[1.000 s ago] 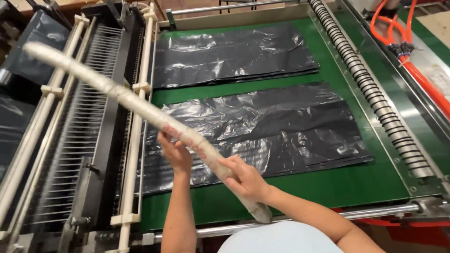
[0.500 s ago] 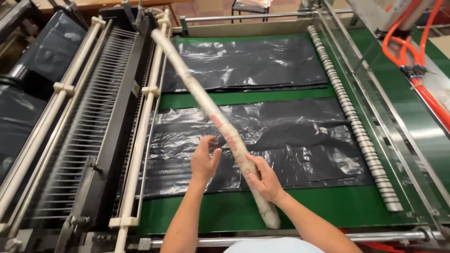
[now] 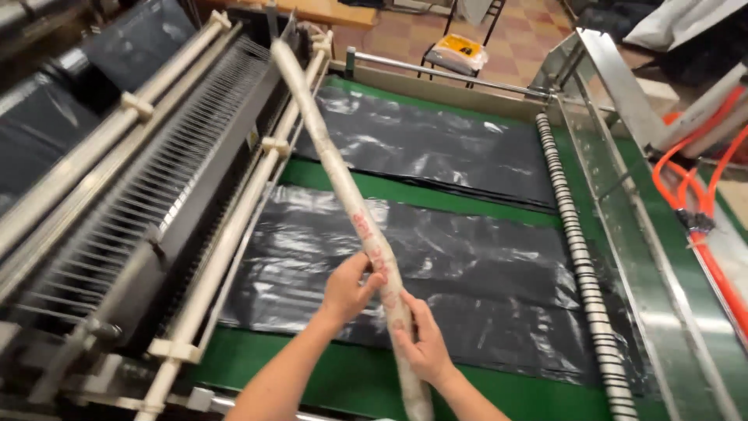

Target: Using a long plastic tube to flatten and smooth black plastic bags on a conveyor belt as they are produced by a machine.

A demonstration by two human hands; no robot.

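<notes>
Black plastic sheets lie flat on the green table (image 3: 483, 206) in the one head view: a far sheet (image 3: 436, 148) in the upper middle of the frame and a near sheet (image 3: 467, 288) across the centre, with a bare green strip between them. A long pale roll (image 3: 343, 187) wrapped in clear film runs slantwise from the upper left of centre down to the bottom edge, above the near sheet. The left hand (image 3: 349, 290) cups the roll from its left side, fingers curled partway around it. The right hand (image 3: 421, 343) is wrapped around the roll lower down, gripping it firmly. The two hands sit close together, just apart.

Left of the roll, cream rails (image 3: 234, 226) and a comb of thin metal rods (image 3: 140, 218) border the table; the roll's top end crosses over the rail near the upper edge. On the right, a striped roller (image 3: 573, 242) and a clear guard (image 3: 623, 203) close that side, with orange hoses (image 3: 701, 187) beyond. Open room lies over the sheets between rail and roller.

Compared with half a second ago, the roll stands steeper in the frame, its top end swung further toward the upper edge, and the left hand, then open beside it, now touches it.
</notes>
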